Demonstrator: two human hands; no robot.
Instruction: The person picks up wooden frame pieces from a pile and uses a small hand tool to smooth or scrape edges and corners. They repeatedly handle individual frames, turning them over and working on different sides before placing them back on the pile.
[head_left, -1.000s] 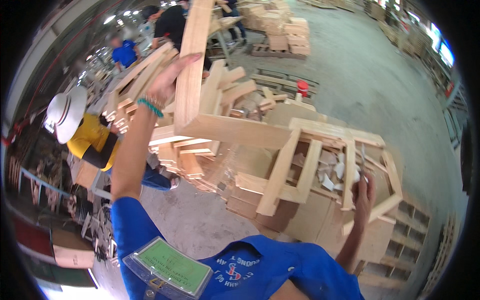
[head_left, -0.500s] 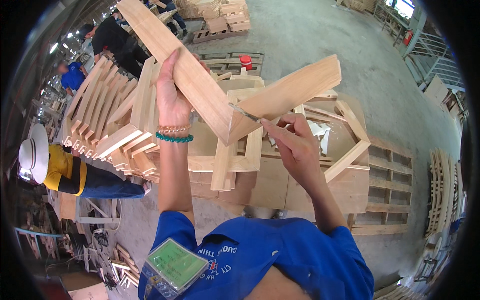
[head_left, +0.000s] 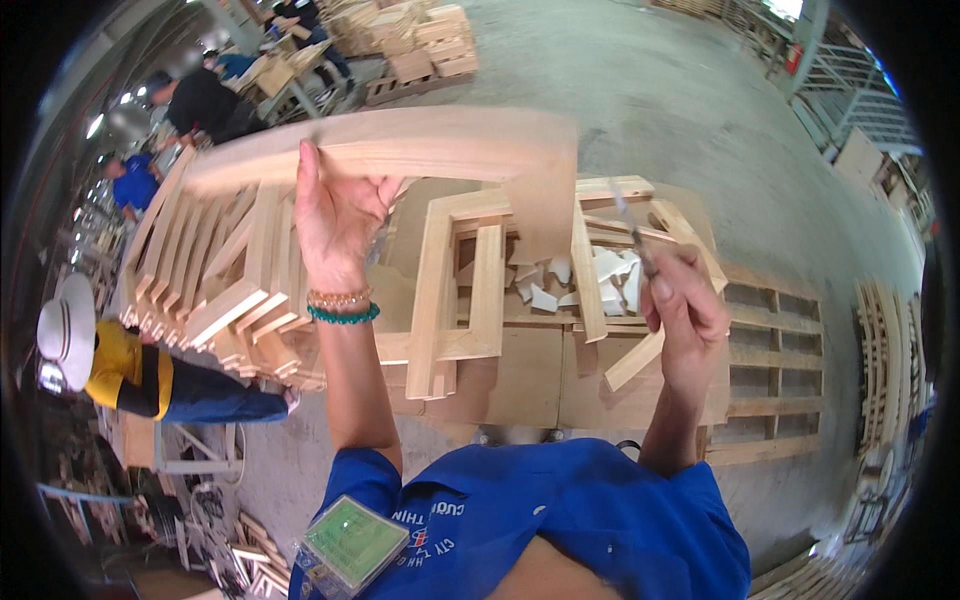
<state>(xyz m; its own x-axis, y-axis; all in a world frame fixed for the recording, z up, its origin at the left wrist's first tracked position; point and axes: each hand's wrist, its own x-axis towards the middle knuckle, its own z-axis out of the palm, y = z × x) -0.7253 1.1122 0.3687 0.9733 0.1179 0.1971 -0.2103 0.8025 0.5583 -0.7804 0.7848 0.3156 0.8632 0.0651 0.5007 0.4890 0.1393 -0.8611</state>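
Moved since the earlier frame: one pale wooden L-shaped frame piece (head_left: 450, 145), long bar swung near level, short arm hanging at the right; one thin grey narrow-bladed tool (head_left: 632, 222), drawn clear of the joint. My left hand (head_left: 345, 225): holding the frame piece aloft, thumb against the bar. My right hand (head_left: 688, 305): fingers pinched around the tool. Beneath: jagged white scraps (head_left: 605, 268), brown cardboard sheeting (head_left: 525, 375).

A brown, cardboard-covered work surface (head_left: 520, 385) carries pale, angled wooden frame pieces (head_left: 488, 290) and torn white scraps (head_left: 608, 268); on the grey concrete floor (head_left: 600, 80) beside it lies a slatted wooden pallet (head_left: 770, 357).
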